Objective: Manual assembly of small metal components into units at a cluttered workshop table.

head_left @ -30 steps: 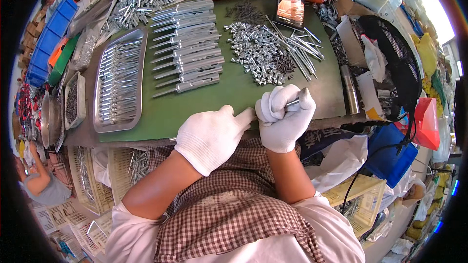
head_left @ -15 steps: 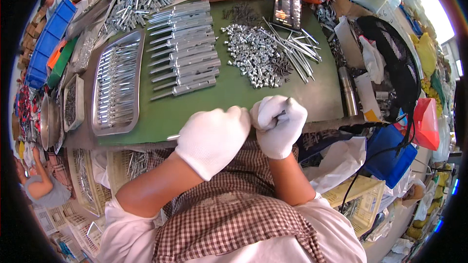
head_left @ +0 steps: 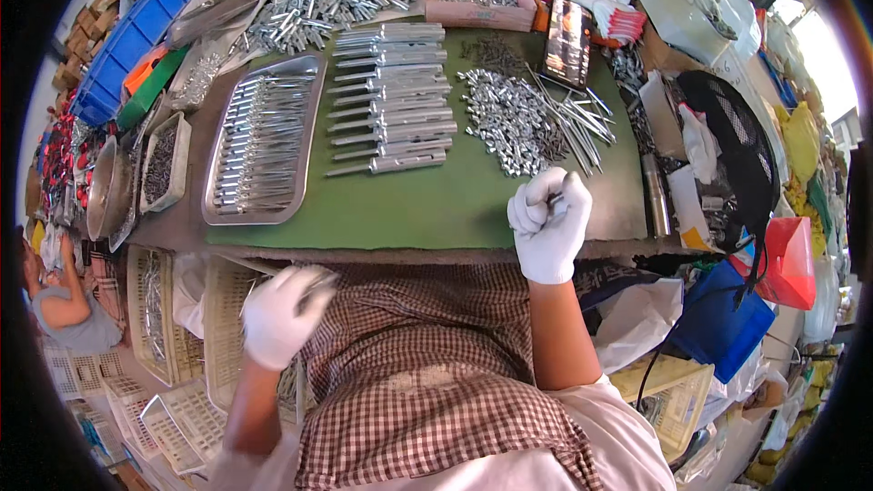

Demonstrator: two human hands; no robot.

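Green bench across the view, crowded w/ metal parts. Steel tray at left, packed w/ long pieces. Row of finished handles mid-bench, laid parallel. Pile of small sleeves just right of that, thin rods fanned against its right side. Pink box at far edge, more parts inside. Plastic crates below bench at left.

Hands well apart, both white-gloved. Right hand at near bench edge, fisted around a small metal piece; only a dark bit shows at the fingers, kind unclear. Left hand dropped below bench level beside lap, over the crates, fingers curled; can't tell if anything inside, blurred.

To do step well, judging from layout: keep grip on piece firm but not crushing, tip exposed enough to seat next part. Bring left back up w/ one part only, not a handful. Work close to bench edge so a dropped bit lands on green mat, not lap. Lay finished item parallel w/ the row.
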